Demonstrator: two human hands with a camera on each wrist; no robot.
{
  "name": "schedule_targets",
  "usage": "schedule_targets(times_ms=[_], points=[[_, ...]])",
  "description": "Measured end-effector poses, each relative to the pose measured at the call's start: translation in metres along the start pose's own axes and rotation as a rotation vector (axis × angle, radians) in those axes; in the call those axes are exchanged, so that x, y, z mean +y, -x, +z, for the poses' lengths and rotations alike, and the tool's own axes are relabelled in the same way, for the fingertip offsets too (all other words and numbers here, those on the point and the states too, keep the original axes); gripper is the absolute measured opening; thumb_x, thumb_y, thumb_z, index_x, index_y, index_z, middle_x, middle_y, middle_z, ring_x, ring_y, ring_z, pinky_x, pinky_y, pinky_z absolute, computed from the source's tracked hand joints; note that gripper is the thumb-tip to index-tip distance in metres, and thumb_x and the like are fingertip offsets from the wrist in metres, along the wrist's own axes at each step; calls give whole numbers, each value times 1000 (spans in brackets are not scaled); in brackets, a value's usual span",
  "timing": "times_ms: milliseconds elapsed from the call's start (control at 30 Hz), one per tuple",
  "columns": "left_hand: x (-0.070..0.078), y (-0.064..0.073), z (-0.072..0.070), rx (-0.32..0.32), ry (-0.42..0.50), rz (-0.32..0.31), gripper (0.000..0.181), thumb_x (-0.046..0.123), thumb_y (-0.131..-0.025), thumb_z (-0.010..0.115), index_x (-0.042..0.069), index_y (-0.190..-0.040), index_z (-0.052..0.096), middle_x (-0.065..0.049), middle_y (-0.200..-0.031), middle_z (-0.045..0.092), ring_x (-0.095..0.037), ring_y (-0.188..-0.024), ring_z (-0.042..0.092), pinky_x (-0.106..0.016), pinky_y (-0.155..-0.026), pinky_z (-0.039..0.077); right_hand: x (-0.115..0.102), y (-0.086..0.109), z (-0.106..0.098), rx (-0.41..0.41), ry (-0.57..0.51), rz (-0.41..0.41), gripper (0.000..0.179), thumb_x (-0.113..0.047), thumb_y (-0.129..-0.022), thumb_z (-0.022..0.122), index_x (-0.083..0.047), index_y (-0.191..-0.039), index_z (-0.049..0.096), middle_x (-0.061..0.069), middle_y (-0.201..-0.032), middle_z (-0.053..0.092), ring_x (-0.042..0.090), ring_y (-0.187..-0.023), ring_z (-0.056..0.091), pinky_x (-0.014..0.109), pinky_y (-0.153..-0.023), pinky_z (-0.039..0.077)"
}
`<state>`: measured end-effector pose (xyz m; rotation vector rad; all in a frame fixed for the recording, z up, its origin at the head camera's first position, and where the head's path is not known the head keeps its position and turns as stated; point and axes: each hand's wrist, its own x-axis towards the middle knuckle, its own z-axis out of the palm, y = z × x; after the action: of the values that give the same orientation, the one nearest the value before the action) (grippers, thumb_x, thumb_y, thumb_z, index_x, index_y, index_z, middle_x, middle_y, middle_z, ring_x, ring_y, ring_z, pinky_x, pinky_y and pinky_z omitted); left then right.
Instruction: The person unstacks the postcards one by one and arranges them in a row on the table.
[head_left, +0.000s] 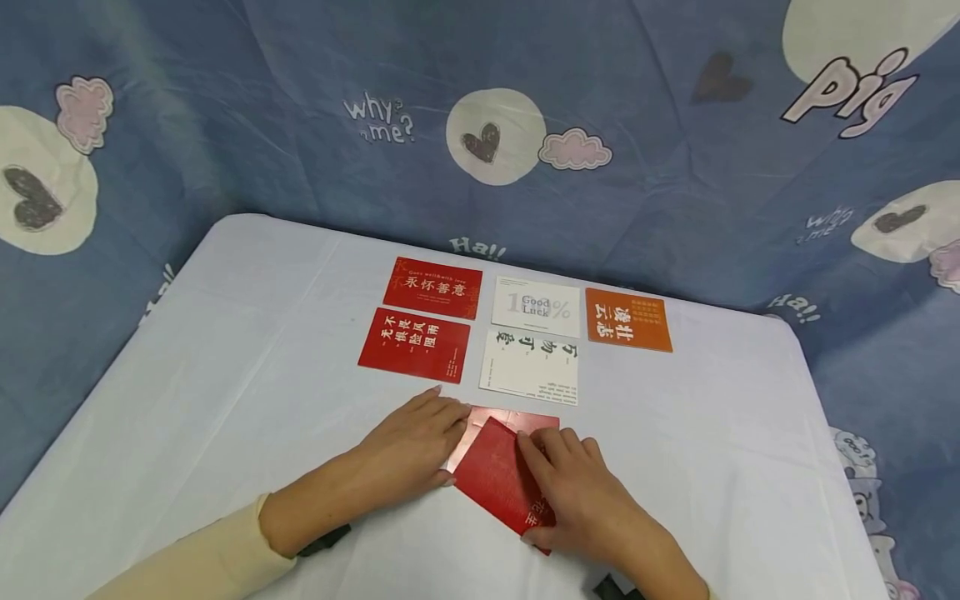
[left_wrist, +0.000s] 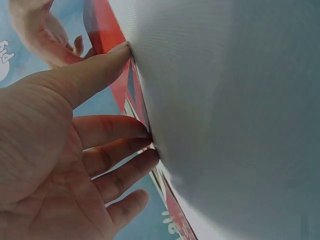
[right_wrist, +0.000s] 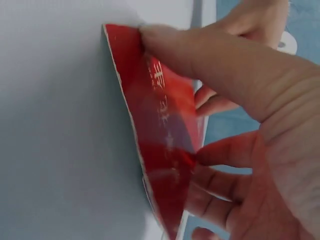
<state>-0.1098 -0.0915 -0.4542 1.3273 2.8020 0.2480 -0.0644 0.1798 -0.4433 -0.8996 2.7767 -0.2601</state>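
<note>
Near the front of the table, my right hand (head_left: 581,487) holds a red card (head_left: 498,471) with pale characters by its opposite edges, thumb at one and fingertips at the other. In the right wrist view that card (right_wrist: 150,115) is tilted, with one long edge facing the camera. Partly beneath it lies a second, shiny red card (head_left: 498,415). My left hand (head_left: 412,450) grips this lower card at its left end, between thumb and fingers. Seen from the left wrist, the thumb and fingertips of the left hand (left_wrist: 75,135) reach down to the tabletop. Much of the lower card is covered.
Beyond the hands, cards lie in two rows: two red cards (head_left: 432,287) at left, a white "Good Luck" card (head_left: 536,306), a white card with green characters (head_left: 528,367) and an orange card (head_left: 628,320). A blue printed cloth (head_left: 300,167) hangs behind the white table (head_left: 247,350).
</note>
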Motion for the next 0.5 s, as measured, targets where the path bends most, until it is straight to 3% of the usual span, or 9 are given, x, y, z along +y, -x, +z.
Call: schedule_targets(times_ms=[200,333,500], points=[[1,0,-1,-15,23,-11,69,33,-80,92,-1,-135,66,-12,-137,61,-28,-129,55,-52,-118,37,0,-2,0,127,-49,0,72,-28,-85,87,-5,-147,59,1,-128,56,15,-111,50,32,-84,45],[1,1,-2,-20,38,-26,74,33,-79,92,0,-139,64,-12,-139,61,-29,-130,55,-54,-119,35,1,-7,-1,195,-179,16,54,-9,-89,82,-5,-140,65,1,-122,59,12,-102,59,26,-83,57],[3,3,-1,-26,99,-64,91,33,-78,93,4,-153,52,-11,-146,58,-29,-133,53,-56,-121,30,3,-13,0,221,-381,89,44,1,-92,77,-6,-134,69,-5,-116,61,7,-95,59,22,-79,59]])
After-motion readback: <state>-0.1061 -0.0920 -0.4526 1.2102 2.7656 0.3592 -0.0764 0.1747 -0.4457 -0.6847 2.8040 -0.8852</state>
